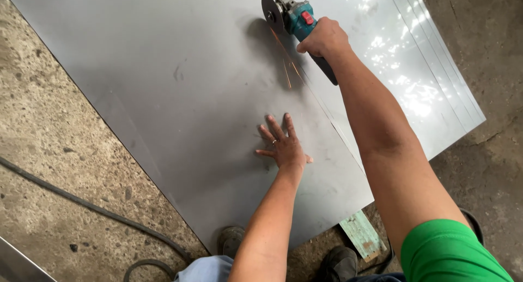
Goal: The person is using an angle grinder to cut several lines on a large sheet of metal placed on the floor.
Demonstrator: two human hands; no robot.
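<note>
Right hand [325,39]: closed round the teal angle grinder [297,17]; heavy, rigid, best held by its body.
Left hand [283,146]: open, flat on the grey sheet metal [180,91]; thin, springy, sharp-edged.

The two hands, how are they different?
The right hand is curled tight around a teal angle grinder, while the left hand holds nothing. The left hand lies flat with fingers spread on the grey metal sheet; the right hand is lifted above it, reaching farther away. The left hand wears a ring; none shows on the right. Both are bare, without gloves.
</note>
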